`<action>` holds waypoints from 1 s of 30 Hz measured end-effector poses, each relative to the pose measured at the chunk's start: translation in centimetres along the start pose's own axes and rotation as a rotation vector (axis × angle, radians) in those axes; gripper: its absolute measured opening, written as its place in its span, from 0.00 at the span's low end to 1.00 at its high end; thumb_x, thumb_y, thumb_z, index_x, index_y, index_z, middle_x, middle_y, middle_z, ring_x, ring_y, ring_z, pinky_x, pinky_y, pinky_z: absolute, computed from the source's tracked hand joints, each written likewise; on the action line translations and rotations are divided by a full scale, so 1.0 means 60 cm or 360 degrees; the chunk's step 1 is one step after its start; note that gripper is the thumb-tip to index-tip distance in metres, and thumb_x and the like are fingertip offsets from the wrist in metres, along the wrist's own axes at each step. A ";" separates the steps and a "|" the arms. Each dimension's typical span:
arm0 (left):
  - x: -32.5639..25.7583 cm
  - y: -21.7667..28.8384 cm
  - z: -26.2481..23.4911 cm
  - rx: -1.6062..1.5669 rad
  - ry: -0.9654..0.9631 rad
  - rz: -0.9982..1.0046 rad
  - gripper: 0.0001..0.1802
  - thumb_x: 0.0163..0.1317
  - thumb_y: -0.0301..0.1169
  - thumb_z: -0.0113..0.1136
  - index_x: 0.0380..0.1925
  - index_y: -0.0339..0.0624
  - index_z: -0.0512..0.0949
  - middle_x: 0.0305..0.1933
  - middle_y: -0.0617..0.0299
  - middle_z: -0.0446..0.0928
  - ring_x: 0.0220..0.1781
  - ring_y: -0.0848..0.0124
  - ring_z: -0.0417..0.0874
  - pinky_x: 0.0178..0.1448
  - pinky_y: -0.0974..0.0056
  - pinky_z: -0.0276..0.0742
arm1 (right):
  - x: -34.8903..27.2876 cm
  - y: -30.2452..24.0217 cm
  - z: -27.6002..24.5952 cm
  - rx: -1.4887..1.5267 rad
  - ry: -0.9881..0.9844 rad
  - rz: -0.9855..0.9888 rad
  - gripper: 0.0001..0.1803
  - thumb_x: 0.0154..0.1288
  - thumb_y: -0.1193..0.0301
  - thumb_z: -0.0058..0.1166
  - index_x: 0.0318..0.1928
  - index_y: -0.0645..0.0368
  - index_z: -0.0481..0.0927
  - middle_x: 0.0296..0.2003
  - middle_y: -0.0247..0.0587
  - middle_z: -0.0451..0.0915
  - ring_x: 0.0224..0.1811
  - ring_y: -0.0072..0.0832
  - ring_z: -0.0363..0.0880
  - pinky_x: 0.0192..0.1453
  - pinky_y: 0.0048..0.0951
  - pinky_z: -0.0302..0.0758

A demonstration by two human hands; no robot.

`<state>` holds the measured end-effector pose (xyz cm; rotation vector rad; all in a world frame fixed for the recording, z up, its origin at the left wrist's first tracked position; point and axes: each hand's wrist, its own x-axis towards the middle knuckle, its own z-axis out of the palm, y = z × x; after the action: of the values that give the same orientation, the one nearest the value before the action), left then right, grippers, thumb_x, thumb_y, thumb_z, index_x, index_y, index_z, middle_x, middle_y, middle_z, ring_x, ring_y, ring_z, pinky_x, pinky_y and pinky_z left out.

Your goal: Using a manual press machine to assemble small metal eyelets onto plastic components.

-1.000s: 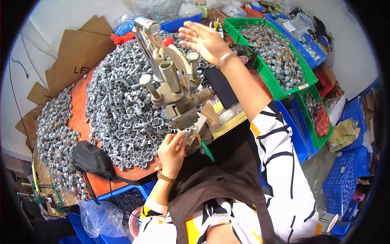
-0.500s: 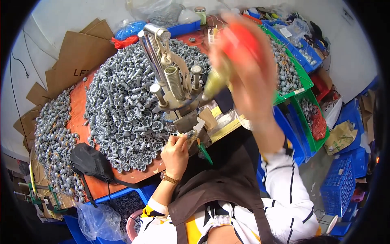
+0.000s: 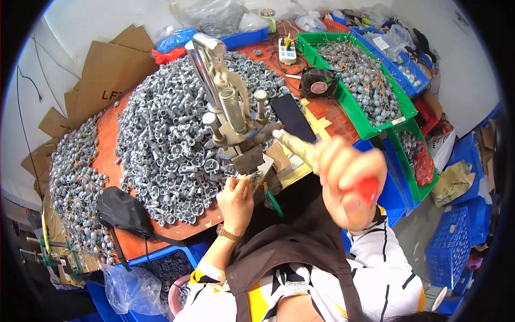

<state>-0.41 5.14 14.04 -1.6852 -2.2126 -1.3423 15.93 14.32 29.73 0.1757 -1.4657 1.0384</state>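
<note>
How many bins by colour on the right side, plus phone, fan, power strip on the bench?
Green bins: 2
Blue crates: 2
Black phone: 1
Small fan: 1
White power strip: 1
Total: 7

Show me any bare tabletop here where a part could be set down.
Little is free. One bare orange strip lies between the phone, the fan and the green bin. A narrow edge runs between the black bag and the left hand. The grey parts heap crowds the rest, around the press.
</note>
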 end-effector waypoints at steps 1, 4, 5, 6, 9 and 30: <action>0.000 0.001 0.001 -0.0002 -0.0014 -0.0003 0.08 0.54 0.22 0.64 0.35 0.44 0.82 0.28 0.56 0.73 0.26 0.60 0.78 0.29 0.59 0.73 | 0.019 -0.008 0.015 -0.0035 0.0128 0.0156 0.17 0.65 0.57 0.58 0.36 0.54 0.66 0.20 0.30 0.65 0.25 0.25 0.63 0.34 0.31 0.62; -0.002 -0.005 0.005 0.0113 -0.0049 0.0032 0.11 0.55 0.23 0.63 0.38 0.45 0.80 0.31 0.58 0.75 0.28 0.58 0.79 0.29 0.57 0.74 | 0.065 0.002 0.008 -0.0044 0.0147 0.0294 0.12 0.54 0.76 0.65 0.35 0.61 0.74 0.28 0.35 0.76 0.28 0.22 0.72 0.33 0.22 0.69; -0.005 -0.004 0.005 0.0114 -0.0061 0.0029 0.11 0.55 0.23 0.63 0.38 0.45 0.80 0.31 0.58 0.75 0.28 0.58 0.79 0.29 0.57 0.74 | 0.071 0.001 0.007 -0.0110 0.0123 0.0360 0.11 0.54 0.76 0.65 0.34 0.62 0.74 0.28 0.34 0.77 0.27 0.21 0.73 0.32 0.22 0.69; -0.005 -0.002 0.005 0.0109 -0.0051 0.0001 0.10 0.55 0.23 0.63 0.38 0.45 0.81 0.30 0.58 0.74 0.28 0.59 0.79 0.29 0.57 0.74 | 0.057 0.002 0.009 -0.0106 0.0164 0.0329 0.12 0.53 0.75 0.66 0.32 0.62 0.74 0.28 0.35 0.76 0.26 0.24 0.73 0.34 0.23 0.71; -0.006 0.005 0.006 0.0057 -0.0038 -0.0014 0.09 0.56 0.23 0.63 0.37 0.45 0.81 0.30 0.59 0.75 0.28 0.59 0.78 0.30 0.58 0.74 | -0.081 0.007 -0.045 0.0123 -0.0132 -0.0295 0.12 0.47 0.72 0.66 0.29 0.58 0.74 0.24 0.40 0.76 0.27 0.38 0.78 0.45 0.45 0.78; -0.060 -0.016 -0.055 -0.0082 -0.0275 -0.0024 0.12 0.59 0.26 0.63 0.43 0.37 0.80 0.33 0.53 0.79 0.34 0.57 0.80 0.40 0.59 0.76 | -0.244 0.162 -0.013 -0.1388 -0.0617 0.1036 0.15 0.51 0.64 0.69 0.33 0.60 0.79 0.28 0.40 0.79 0.34 0.37 0.78 0.41 0.34 0.74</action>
<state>-1.17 0.23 13.67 -1.8726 -2.3039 -1.3144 13.32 13.72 12.33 -0.8110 -2.2810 0.7781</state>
